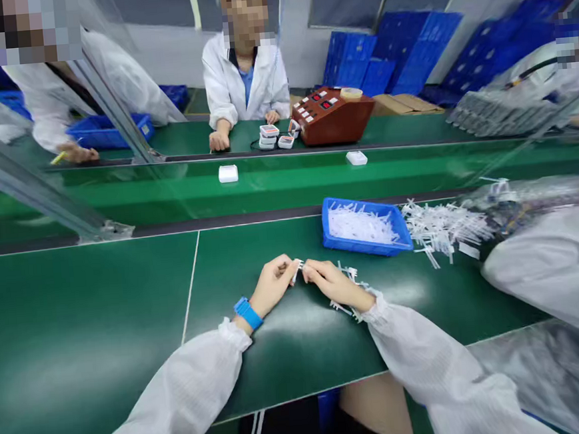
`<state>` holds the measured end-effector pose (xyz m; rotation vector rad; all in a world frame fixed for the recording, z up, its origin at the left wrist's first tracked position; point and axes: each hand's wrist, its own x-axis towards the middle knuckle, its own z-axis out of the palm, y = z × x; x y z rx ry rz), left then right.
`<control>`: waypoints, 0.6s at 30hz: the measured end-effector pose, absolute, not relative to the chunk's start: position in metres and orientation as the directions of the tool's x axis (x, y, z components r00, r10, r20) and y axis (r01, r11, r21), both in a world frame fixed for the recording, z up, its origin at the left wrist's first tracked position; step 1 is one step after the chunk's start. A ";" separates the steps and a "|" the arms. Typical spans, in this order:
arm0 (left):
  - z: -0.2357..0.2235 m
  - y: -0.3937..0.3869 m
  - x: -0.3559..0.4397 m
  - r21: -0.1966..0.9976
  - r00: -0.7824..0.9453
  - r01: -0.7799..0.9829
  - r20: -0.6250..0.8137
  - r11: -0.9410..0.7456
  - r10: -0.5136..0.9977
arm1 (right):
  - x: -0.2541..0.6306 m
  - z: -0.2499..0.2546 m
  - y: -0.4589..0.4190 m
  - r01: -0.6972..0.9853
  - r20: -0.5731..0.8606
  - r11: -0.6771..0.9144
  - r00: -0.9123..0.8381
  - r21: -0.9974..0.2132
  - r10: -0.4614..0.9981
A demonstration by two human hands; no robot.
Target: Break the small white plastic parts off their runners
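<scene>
Over the green table (262, 379) my two hands meet, fingertips almost touching. Between the thumb and fingers of my left hand (273, 284) is a small white plastic piece (296, 270) with short prongs. My right hand (333, 283) is closed in a pinch at the other side of that piece; its fingertips hide what they grip. Several similar white plastic pieces (347, 309) lie beside and partly under my right wrist. A blue tray (367, 247) filled with small white parts (363, 224) stands just beyond my right hand.
A pile of white plastic strips (445, 226) lies right of the tray, near a neighbour's sleeve (549, 270). Behind a metal frame (94, 222), white boxes (228, 174) sit on a green conveyor (286, 180). Across it, a person (246, 80) sits beside a brown-red machine (334, 116).
</scene>
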<state>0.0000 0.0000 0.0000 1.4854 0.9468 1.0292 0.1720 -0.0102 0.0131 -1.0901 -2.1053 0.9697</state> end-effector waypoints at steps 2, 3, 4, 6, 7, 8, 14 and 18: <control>0.000 0.000 -0.001 0.992 0.348 0.009 0.114 -0.125 0.930 | 0.175 0.012 -0.010 0.397 0.155 0.385 -0.500 -0.833 0.852; 0.000 -0.001 -0.002 0.993 0.365 -0.004 0.109 -0.116 0.924 | 0.176 0.012 -0.010 0.380 0.153 0.375 -0.501 -0.845 0.852; 0.001 -0.001 -0.002 0.994 0.383 -0.015 0.104 -0.106 0.918 | 0.177 0.012 -0.010 0.365 0.148 0.366 -0.504 -0.856 0.851; 0.002 -0.001 -0.004 0.996 0.422 -0.032 0.088 -0.082 0.902 | 0.179 0.011 -0.010 0.336 0.134 0.343 -0.515 -0.878 0.847; 0.002 0.000 -0.005 0.997 0.440 -0.035 0.079 -0.071 0.894 | 0.180 0.011 -0.009 0.331 0.124 0.335 -0.523 -0.882 0.843; 0.003 0.000 -0.006 0.998 0.461 -0.033 0.070 -0.062 0.884 | 0.181 0.011 -0.009 0.333 0.115 0.332 -0.532 -0.883 0.839; 0.004 0.001 -0.013 0.994 0.554 0.030 0.068 -0.102 0.829 | 0.179 0.010 -0.009 0.347 0.101 0.332 -0.542 -0.877 0.834; 0.003 0.003 -0.016 0.993 0.579 0.047 0.058 -0.104 0.813 | 0.176 0.010 -0.009 0.343 0.103 0.328 -0.537 -0.880 0.837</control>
